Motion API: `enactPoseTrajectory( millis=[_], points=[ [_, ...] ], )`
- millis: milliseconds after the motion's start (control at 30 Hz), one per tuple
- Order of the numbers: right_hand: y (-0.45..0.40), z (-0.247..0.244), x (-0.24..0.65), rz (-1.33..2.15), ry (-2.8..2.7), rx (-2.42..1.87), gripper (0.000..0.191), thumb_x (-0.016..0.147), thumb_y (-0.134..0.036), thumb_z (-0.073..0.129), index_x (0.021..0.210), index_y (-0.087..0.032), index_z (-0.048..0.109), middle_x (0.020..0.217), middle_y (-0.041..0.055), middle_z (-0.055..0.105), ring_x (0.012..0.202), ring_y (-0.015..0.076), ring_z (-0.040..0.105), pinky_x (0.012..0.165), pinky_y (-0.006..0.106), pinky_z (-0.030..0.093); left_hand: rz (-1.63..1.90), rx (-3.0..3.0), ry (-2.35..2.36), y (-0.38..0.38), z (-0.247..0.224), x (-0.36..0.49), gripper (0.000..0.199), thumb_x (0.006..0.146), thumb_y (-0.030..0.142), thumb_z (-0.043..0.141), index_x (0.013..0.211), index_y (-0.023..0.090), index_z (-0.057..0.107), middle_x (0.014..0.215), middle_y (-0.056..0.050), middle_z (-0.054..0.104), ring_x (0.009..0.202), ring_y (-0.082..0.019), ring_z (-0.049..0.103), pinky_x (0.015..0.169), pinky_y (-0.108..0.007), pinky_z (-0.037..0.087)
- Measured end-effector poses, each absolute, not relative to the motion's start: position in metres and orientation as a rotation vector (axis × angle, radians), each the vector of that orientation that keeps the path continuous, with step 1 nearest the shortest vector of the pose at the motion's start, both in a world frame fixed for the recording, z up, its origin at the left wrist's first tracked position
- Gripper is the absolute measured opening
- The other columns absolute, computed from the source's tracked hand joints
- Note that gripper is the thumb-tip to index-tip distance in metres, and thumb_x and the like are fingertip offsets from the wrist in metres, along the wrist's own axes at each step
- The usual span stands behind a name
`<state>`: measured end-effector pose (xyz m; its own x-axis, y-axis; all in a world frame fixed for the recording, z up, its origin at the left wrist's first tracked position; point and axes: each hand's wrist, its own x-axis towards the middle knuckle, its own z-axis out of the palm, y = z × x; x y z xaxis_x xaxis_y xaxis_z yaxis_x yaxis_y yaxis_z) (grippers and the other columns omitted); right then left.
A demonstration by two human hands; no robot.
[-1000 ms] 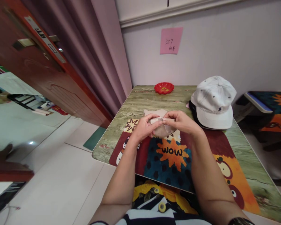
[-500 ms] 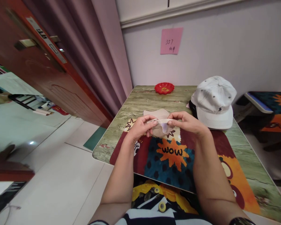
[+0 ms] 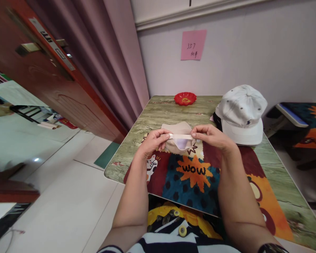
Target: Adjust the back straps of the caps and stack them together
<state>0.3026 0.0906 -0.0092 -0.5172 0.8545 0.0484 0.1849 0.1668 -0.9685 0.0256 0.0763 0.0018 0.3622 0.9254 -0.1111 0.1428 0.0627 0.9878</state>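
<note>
A beige fabric item (image 3: pixel 177 128) with a pale lilac inside lies over the patterned mat, at the middle of the table. My left hand (image 3: pixel 156 141) pinches the left end of its light band between thumb and fingers. On the right, my right hand (image 3: pixel 205 135) pinches the other end of the same band. The band is stretched nearly straight between both hands, and the cloth sags open below it. Whether the item is a cap or something else cannot be made out.
White caps (image 3: pixel 242 114) sit stacked at the table's right, close to my right hand. A red scalloped dish (image 3: pixel 185 98) stands at the back. The wood-patterned table (image 3: pixel 158 109) meets the wall, with a brown door (image 3: pixel 76 95) to the left.
My left hand has shifted slightly left along the band, and my right hand slightly right. The band now spans a wider gap, with more of the lilac inside showing.
</note>
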Motion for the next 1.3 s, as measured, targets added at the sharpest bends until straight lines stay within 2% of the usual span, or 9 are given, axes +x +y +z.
enactPoseTrajectory(
  millis=[233, 433, 667, 967, 1300],
  points=[
    [0.0900, -0.0079, 0.2971, 1.411, -1.828, -0.985, 0.041, 0.088, -0.059, 0.066, 0.084, -0.019, 0.067, 0.076, 0.0012, 0.061, 0.071, 0.0155, 0.054, 0.065, 0.027, 0.044, 0.799, 1.448, 1.038, 0.0774, 0.0032, 0.0218, 0.041, 0.084, 0.046, 0.071, 0.110, 0.014, 0.073, 0.056, 0.003, 0.054, 0.049, -0.008, 0.046, 0.046, -0.019, 0.032],
    [0.0901, -0.0077, 0.2955, 1.457, -1.854, -0.943, 0.041, 0.084, -0.058, 0.072, 0.096, -0.019, 0.071, 0.081, 0.0027, 0.066, 0.072, 0.0165, 0.057, 0.064, 0.028, 0.045, 0.811, 1.474, 1.029, 0.0756, -0.0019, 0.0238, 0.039, 0.085, 0.049, 0.070, 0.105, 0.014, 0.071, 0.059, 0.003, 0.055, 0.051, -0.009, 0.047, 0.049, -0.020, 0.032],
    [0.0885, -0.0048, 0.2919, 1.459, -1.867, -0.946, 0.037, 0.082, -0.055, 0.075, 0.084, -0.018, 0.070, 0.072, 0.0010, 0.063, 0.064, 0.0143, 0.054, 0.060, 0.027, 0.042, 0.784, 1.481, 1.050, 0.0735, -0.0008, 0.0251, 0.036, 0.085, 0.051, 0.070, 0.092, 0.016, 0.065, 0.055, 0.004, 0.054, 0.046, -0.007, 0.041, 0.047, -0.020, 0.027],
    [0.0898, -0.0079, 0.2935, 1.467, -1.868, -0.951, 0.036, 0.083, -0.054, 0.074, 0.090, -0.018, 0.070, 0.073, 0.0010, 0.063, 0.065, 0.0140, 0.054, 0.059, 0.026, 0.042, 0.760, 1.448, 1.050, 0.0738, -0.0014, 0.0268, 0.036, 0.083, 0.049, 0.072, 0.090, 0.015, 0.064, 0.053, 0.005, 0.054, 0.044, -0.006, 0.038, 0.046, -0.020, 0.024],
    [0.0888, -0.0064, 0.2937, 1.427, -1.869, -0.957, 0.037, 0.084, -0.054, 0.072, 0.083, -0.017, 0.069, 0.073, 0.0021, 0.063, 0.065, 0.0143, 0.053, 0.059, 0.027, 0.042, 0.769, 1.466, 1.042, 0.0737, -0.0026, 0.0272, 0.038, 0.081, 0.049, 0.074, 0.094, 0.014, 0.065, 0.052, 0.005, 0.054, 0.044, -0.006, 0.041, 0.045, -0.019, 0.026]
  ],
)
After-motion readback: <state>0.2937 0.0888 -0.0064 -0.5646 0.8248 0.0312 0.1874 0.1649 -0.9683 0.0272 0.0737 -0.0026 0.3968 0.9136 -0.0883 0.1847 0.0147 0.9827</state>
